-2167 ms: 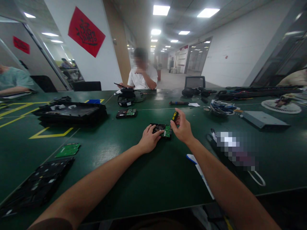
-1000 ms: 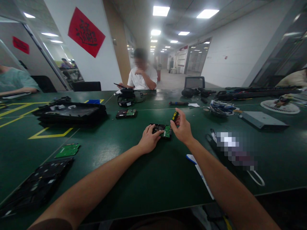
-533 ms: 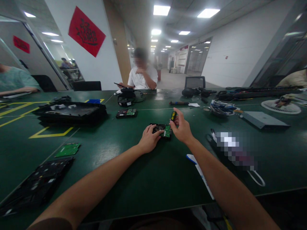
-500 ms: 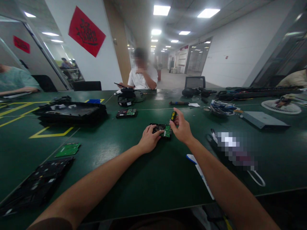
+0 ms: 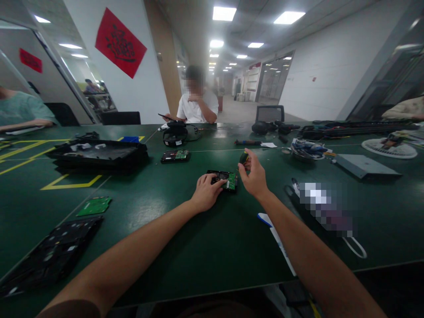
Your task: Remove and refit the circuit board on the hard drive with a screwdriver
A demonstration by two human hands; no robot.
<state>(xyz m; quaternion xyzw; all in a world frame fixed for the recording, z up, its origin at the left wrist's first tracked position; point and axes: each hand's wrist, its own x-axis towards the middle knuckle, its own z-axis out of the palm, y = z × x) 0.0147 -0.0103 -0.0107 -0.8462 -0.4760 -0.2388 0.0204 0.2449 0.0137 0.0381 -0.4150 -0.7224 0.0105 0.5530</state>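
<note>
A hard drive (image 5: 224, 179) with a green circuit board lies on the green table (image 5: 198, 238) in front of me. My left hand (image 5: 206, 193) rests on its near left corner, fingers curled over it. My right hand (image 5: 253, 176) is closed around a yellow and black screwdriver (image 5: 244, 158), held upright just right of the drive; the tip is hidden.
A second hard drive (image 5: 175, 155) lies further back. A black tray (image 5: 96, 154) sits to the left, a loose green board (image 5: 93, 206) and a black panel (image 5: 49, 254) near left. A grey box (image 5: 366, 165), cables (image 5: 306, 148) and tools lie right. A person (image 5: 197, 106) sits opposite.
My right hand has turned and shifted slightly right with the screwdriver, whose yellow handle is now mostly covered. My left hand stays on the drive.
</note>
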